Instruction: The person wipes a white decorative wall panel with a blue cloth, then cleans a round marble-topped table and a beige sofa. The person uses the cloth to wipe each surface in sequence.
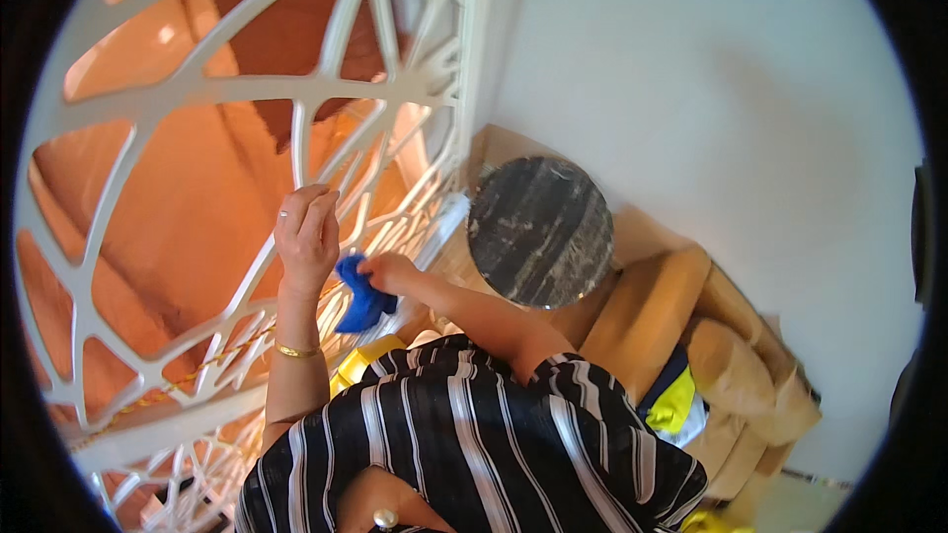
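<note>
My right hand (390, 272) is closed on a blue cloth (361, 301), which hangs down from my fingers. To its left, my left hand (306, 231) is raised against a bar of the white lattice screen (190, 89), with its fingers bent. Whether those fingers grip the bar or only touch it is hidden by the hand itself. A ring is on one finger, and a gold bangle (296, 350) circles the left wrist. Behind both hands, the screen's irregular openings show orange and brown surfaces.
A round table with a dark marble-look top (542, 231) stands to the right. Beyond it, a tan sofa (652, 311) runs along the pale wall (689, 89), with yellow and dark clothes (672, 400) on it. A yellow object (366, 360) sits low beside my body.
</note>
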{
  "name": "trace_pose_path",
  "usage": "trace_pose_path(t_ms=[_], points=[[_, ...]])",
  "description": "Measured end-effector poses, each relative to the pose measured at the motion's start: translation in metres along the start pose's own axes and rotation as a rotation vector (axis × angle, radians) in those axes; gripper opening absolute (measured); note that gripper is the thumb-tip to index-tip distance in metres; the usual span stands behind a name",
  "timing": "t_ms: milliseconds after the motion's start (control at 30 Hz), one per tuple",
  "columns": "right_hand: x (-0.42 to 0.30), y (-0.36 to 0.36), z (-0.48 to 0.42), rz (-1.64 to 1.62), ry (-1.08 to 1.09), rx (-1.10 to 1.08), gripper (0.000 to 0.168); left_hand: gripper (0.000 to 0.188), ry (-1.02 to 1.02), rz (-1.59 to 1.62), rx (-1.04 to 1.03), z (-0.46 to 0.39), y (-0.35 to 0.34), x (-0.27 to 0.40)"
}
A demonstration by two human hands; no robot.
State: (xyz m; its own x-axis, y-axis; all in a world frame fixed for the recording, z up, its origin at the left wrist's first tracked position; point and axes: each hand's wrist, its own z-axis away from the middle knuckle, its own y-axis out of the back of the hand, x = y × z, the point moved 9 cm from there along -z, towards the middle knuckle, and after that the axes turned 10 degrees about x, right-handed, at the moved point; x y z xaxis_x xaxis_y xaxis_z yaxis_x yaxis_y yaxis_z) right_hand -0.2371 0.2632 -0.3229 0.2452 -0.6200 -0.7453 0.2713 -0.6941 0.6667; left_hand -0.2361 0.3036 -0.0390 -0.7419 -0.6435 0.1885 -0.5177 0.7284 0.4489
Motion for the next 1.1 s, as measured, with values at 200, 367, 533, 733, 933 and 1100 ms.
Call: trace_pose_path(t_ms=[200,367,533,733,933,1100], points=[[0.065,0.02,0.109,-0.207,-0.376,0.063,0.027,0.015,0.208,0.321,-0.279,0.082,-0.084,-0.016],[0.108,0.019,0.185,-0.558,-0.762,0.203,0.041,0.03,0.619,0.589,-0.664,0.22,-0.169,-0.005],[0.093,0.078,0.214,-0.562,-0.552,0.575,0.046,0.05,1.054,1.273,-0.894,0.264,-0.206,0.098],[0.111,0.115,0.259,-0.493,-0.571,0.618,0.046,0.037,0.548,0.903,-1.354,0.22,-0.215,0.163],[0.125,0.148,0.268,-0.111,-0.567,0.505,0.034,0.033,0.369,0.611,-1.292,0.226,-0.243,0.168],[0.146,0.169,0.285,0.01,-0.616,0.581,0.027,0.03,0.41,0.665,-1.302,0.216,-0.253,0.189]])
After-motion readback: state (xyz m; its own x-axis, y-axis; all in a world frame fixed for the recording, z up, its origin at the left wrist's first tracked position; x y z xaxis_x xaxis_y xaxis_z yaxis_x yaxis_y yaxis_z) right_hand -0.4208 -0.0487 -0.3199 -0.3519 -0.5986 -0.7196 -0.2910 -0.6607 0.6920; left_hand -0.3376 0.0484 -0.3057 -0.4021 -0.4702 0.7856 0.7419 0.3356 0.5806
